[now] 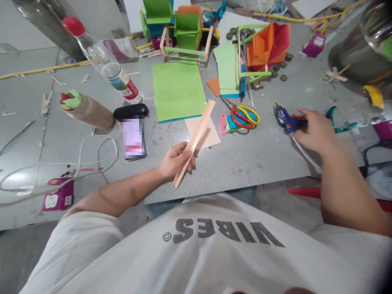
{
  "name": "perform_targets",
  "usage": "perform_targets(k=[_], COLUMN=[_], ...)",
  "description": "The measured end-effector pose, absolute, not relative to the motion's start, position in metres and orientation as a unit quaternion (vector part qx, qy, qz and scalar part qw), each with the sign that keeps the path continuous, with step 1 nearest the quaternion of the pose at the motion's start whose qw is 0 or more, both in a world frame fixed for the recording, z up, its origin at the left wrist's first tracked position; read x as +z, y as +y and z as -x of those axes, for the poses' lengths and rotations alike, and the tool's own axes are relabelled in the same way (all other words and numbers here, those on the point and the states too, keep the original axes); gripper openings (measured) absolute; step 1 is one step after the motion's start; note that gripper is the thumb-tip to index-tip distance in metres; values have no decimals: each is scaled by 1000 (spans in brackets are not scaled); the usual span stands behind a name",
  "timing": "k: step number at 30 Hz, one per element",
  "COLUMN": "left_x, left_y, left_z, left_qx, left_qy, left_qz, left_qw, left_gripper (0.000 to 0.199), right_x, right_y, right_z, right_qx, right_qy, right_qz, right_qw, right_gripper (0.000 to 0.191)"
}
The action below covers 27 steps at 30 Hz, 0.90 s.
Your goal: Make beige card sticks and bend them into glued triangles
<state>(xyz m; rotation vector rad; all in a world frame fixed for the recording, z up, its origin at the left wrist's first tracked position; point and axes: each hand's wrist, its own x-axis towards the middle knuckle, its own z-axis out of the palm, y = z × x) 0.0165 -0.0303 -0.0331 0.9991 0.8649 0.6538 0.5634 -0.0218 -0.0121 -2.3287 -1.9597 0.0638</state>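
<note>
A long folded strip of pale orange paper (199,130) slants up and to the right in my left hand (179,160), whose fingers are wrapped round its lower part. Beneath the strip's upper half lies a pale peach sheet (212,132) on the grey table (232,163). Over to the right, my right hand (317,130) is closed on the handle of a blue glue gun (286,118), its nozzle pointing up and left. Scissors with red and yellow handles (245,116) rest between the two hands on small paper pieces.
Green sheets (179,92) lie ahead, with folded paper and stick models (188,30) behind. An orange paper model (268,47) stands back right. On the left are a leaning bottle (118,79), a phone (133,138), a brown roll (92,110) and a white cable (114,147).
</note>
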Motion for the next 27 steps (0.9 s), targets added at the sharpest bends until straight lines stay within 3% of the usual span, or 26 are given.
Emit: perform_targets(k=[3,7,11,14,17,19,21,27], left_x=[-32,-31,-28,-22,-14,-9,-6,-4], left_y=[-28,-27,-29,-30,-30,-27,-24,-13], left_z=[-19,-25,-33,-38,-40,-40,-38,-25], left_qx=[307,321,327,347,361,358,360,355], left_qy=[404,428,439,450,479,498,515,549], left_qz=[-469,-472,-469,-453,-432,-420,-408,-412], left_qw=[723,700,693,687,674,669,663,634], left_gripper=[53,38,27,19,17,23,26,19], right_x=[-10,-2,8,14,17,17,17,-2], right_y=[-19,-26,-30,-18,4,21,37,53], right_z=[-555,-546,-522,-482,-427,-392,-362,-330], right_qx=[26,40,46,205,366,445,530,527], right_qy=[-644,-672,-696,-716,-714,-719,-700,-719], right_qz=[764,738,700,601,496,441,374,327], right_qw=[11,46,154,291,333,301,300,316], right_gripper=[59,58,53,38,49,64,61,67])
